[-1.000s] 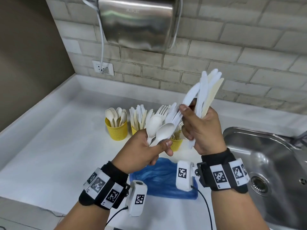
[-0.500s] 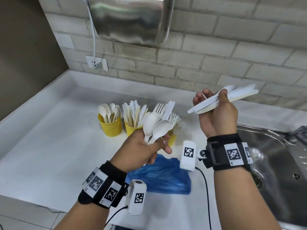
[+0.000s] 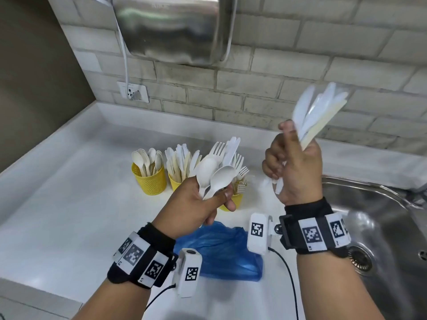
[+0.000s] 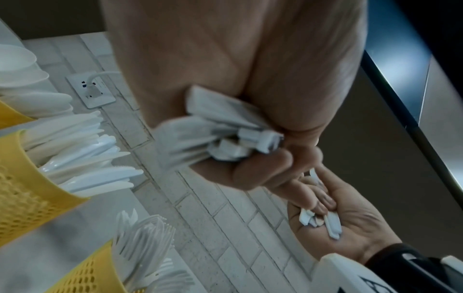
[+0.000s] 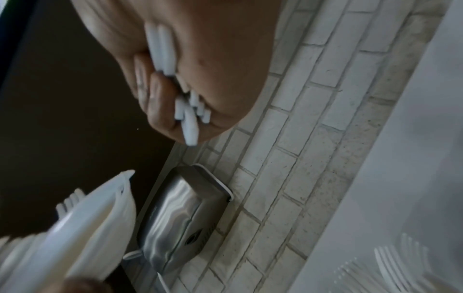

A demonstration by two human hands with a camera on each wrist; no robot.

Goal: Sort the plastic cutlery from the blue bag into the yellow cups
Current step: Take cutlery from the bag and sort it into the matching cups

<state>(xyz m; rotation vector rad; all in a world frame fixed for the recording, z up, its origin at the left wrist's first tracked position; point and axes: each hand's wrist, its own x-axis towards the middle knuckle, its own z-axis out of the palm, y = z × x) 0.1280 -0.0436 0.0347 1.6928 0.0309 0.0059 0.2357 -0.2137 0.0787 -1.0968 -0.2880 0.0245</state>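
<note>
My left hand [image 3: 203, 199] grips a mixed bunch of white cutlery [image 3: 216, 172], spoons in front with a fork and a knife behind; their handle ends [image 4: 225, 130] show in the left wrist view. My right hand [image 3: 293, 162] is raised to the right and holds a fan of white knives [image 3: 316, 114] pointing up; the handles [image 5: 185, 107] poke from its fist. Three yellow cups stand at the back: one with spoons [image 3: 150, 179], one with knives [image 3: 175, 181], one with forks [image 3: 233, 199] partly hidden by my left hand. The blue bag [image 3: 221, 252] lies crumpled on the counter between my wrists.
A steel sink [image 3: 379, 229] is set into the white counter [image 3: 69, 204] at the right. A metal hand dryer [image 3: 175, 28] hangs on the brick wall above, its cable running to a wall socket [image 3: 132, 92]. A dark wall closes the left side.
My right hand has pulled the knives away from the left hand's bunch, moved right and tilted them from level to upright. My left hand has stayed in place with the spoons.
</note>
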